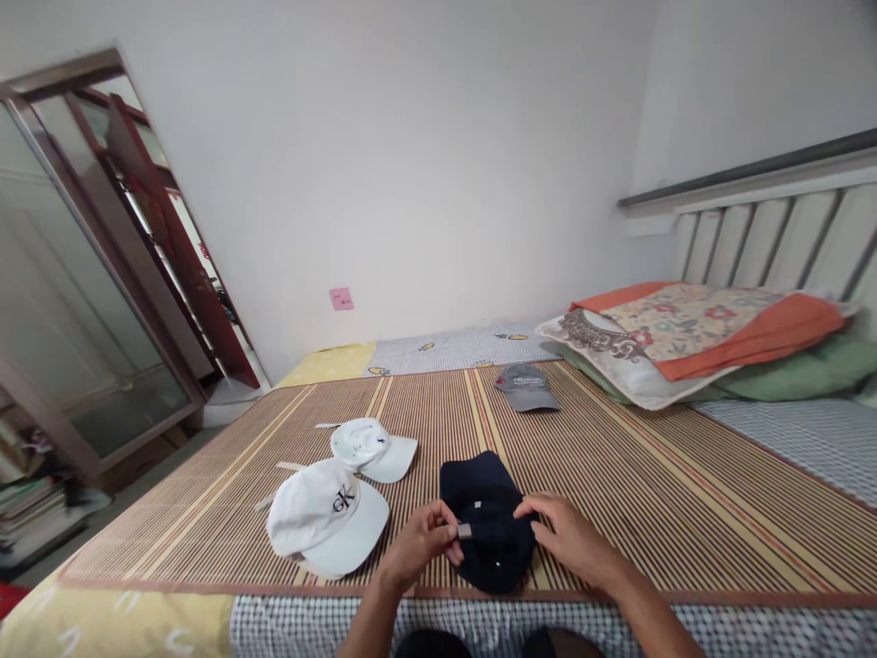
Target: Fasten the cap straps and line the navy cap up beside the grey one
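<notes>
A dark navy cap (480,489) lies on the striped bamboo mat (617,475) near the bed's front edge. My left hand (419,541) pinches the small buckle of its back strap. My right hand (568,537) rests on the cap's right side with fingertips at the strap. To the left lie two white caps: the nearer one (322,516) carries a black "CK" logo, and a smaller one (370,448) sits just behind it. A grey cap (526,387) lies farther back near the pillows.
Stacked pillows (692,338) in orange, floral and green lie at the right by a slatted headboard (774,228). A glass-door cabinet (75,302) stands at the left, with books (31,512) piled on the floor below. A white wall is behind.
</notes>
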Demonstrator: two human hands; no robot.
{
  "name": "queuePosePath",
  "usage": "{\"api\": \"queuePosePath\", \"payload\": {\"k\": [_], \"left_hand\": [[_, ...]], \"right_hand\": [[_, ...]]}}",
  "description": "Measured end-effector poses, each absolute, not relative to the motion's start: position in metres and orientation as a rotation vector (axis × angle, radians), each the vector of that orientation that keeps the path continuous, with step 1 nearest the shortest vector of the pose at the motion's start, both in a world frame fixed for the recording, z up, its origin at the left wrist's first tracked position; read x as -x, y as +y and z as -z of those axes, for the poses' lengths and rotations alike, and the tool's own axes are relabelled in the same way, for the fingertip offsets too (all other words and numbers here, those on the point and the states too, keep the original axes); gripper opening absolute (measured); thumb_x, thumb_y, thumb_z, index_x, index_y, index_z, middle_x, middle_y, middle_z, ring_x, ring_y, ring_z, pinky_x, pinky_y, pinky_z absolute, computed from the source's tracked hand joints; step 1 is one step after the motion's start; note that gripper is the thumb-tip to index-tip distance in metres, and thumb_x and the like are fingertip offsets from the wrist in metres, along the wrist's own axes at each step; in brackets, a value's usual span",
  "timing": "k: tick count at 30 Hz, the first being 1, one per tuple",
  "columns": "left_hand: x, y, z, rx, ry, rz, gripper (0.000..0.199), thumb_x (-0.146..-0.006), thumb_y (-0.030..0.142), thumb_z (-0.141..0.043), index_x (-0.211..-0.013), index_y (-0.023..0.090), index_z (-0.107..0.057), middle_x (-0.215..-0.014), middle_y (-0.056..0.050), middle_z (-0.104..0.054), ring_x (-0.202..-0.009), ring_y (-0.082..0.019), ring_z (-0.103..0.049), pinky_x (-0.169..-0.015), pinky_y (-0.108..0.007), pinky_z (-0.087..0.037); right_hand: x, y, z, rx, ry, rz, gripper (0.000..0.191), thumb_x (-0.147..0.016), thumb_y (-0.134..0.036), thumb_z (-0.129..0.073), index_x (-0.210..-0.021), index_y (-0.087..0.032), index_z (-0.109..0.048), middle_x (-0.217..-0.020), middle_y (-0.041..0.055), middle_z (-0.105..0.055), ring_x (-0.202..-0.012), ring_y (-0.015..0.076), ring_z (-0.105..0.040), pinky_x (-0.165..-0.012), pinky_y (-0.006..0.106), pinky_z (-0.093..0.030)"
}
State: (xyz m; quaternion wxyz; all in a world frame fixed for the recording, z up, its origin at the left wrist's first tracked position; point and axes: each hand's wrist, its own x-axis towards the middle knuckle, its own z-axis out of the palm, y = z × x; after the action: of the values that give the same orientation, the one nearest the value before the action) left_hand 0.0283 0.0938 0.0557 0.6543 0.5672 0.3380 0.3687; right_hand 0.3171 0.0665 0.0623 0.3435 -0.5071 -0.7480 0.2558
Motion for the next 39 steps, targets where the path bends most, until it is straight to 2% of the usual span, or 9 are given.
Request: {"api": "queuePosePath", "payload": {"k": [5, 12, 16, 20, 25, 28, 33, 39], "left_hand": [[-0.027, 0.103, -0.057, -1.309, 0.795, -0.853, 0.041, -0.076, 0.05, -0.084, -0.08, 0.017, -0.06, -0.057, 0.0, -0.068, -0.05, -0.012, -0.06, -0.054, -0.023, -0.044], [-0.026, 0.102, -0.056, -1.316, 0.811, -0.884, 0.041, -0.077, 0.05, -0.083, -0.081, 0.017, -0.059, -0.056, 0.002, -0.066, -0.049, -0.011, -0.058, -0.054, -0.023, -0.042], [-0.027, 0.099, -0.055, -1.303, 0.797, -0.888, 0.042, -0.075, 0.05, -0.084, -0.085, 0.018, -0.057, -0.058, 0.004, -0.063, -0.049, -0.01, -0.056, -0.054, -0.023, -0.042], [-0.027, 0.097, -0.057, -1.295, 0.794, -0.879, 0.046, -0.071, 0.048, -0.084, -0.096, 0.019, -0.06, -0.067, 0.006, -0.061, -0.051, -0.01, -0.055, -0.054, -0.024, -0.043], [-0.025, 0.094, -0.063, -1.333, 0.835, -0.812, 0.031, -0.071, 0.024, -0.079, -0.097, 0.016, -0.068, -0.074, 0.003, -0.062, -0.058, -0.01, -0.055, -0.06, -0.025, -0.042], [-0.023, 0.092, -0.066, -1.347, 0.833, -0.79, 0.031, -0.066, 0.016, -0.077, -0.096, 0.017, -0.07, -0.082, 0.003, -0.061, -0.064, -0.009, -0.053, -0.063, -0.024, -0.04], [-0.022, 0.09, -0.07, -1.372, 0.865, -0.779, 0.034, -0.062, 0.017, -0.08, -0.095, 0.017, -0.07, -0.083, 0.002, -0.06, -0.073, -0.011, -0.049, -0.065, -0.024, -0.035], [-0.023, 0.09, -0.07, -1.381, 0.893, -0.776, 0.031, -0.064, 0.023, -0.081, -0.092, 0.016, -0.069, -0.079, 0.003, -0.058, -0.068, -0.011, -0.047, -0.064, -0.025, -0.035]], "right_hand": [[-0.314, 0.063, -0.061, 1.327, -1.89, -0.691, 0.021, -0.084, -0.022, -0.048, -0.091, -0.02, -0.067, -0.098, 0.0102, -0.073, -0.1, 0.0295, -0.068, -0.092, 0.042, -0.048], [-0.311, 0.06, -0.058, 1.295, -1.864, -0.733, 0.019, -0.083, -0.021, -0.046, -0.085, -0.023, -0.065, -0.089, 0.0048, -0.071, -0.092, 0.0255, -0.068, -0.085, 0.036, -0.048], [-0.311, 0.061, -0.056, 1.286, -1.861, -0.741, 0.018, -0.084, -0.022, -0.047, -0.085, -0.023, -0.065, -0.09, 0.0042, -0.071, -0.093, 0.0248, -0.068, -0.086, 0.036, -0.048], [-0.308, 0.062, -0.055, 1.285, -1.855, -0.737, 0.018, -0.084, -0.021, -0.046, -0.085, -0.023, -0.064, -0.09, 0.0038, -0.071, -0.093, 0.0247, -0.068, -0.087, 0.036, -0.048], [-0.303, 0.063, -0.049, 1.293, -1.849, -0.725, 0.02, -0.084, -0.02, -0.046, -0.089, -0.023, -0.065, -0.096, 0.0051, -0.072, -0.098, 0.0254, -0.067, -0.09, 0.037, -0.048], [-0.302, 0.064, -0.046, 1.306, -1.847, -0.721, 0.021, -0.086, -0.021, -0.046, -0.093, -0.023, -0.066, -0.102, 0.0065, -0.072, -0.102, 0.0265, -0.066, -0.092, 0.039, -0.047], [-0.302, 0.066, -0.044, 1.3, -1.856, -0.716, 0.022, -0.086, -0.021, -0.047, -0.094, -0.024, -0.067, -0.103, 0.0066, -0.073, -0.103, 0.0261, -0.067, -0.093, 0.039, -0.047], [-0.304, 0.065, -0.042, 1.296, -1.846, -0.712, 0.022, -0.086, -0.022, -0.047, -0.094, -0.023, -0.067, -0.102, 0.0066, -0.073, -0.103, 0.026, -0.067, -0.094, 0.039, -0.048]]}}
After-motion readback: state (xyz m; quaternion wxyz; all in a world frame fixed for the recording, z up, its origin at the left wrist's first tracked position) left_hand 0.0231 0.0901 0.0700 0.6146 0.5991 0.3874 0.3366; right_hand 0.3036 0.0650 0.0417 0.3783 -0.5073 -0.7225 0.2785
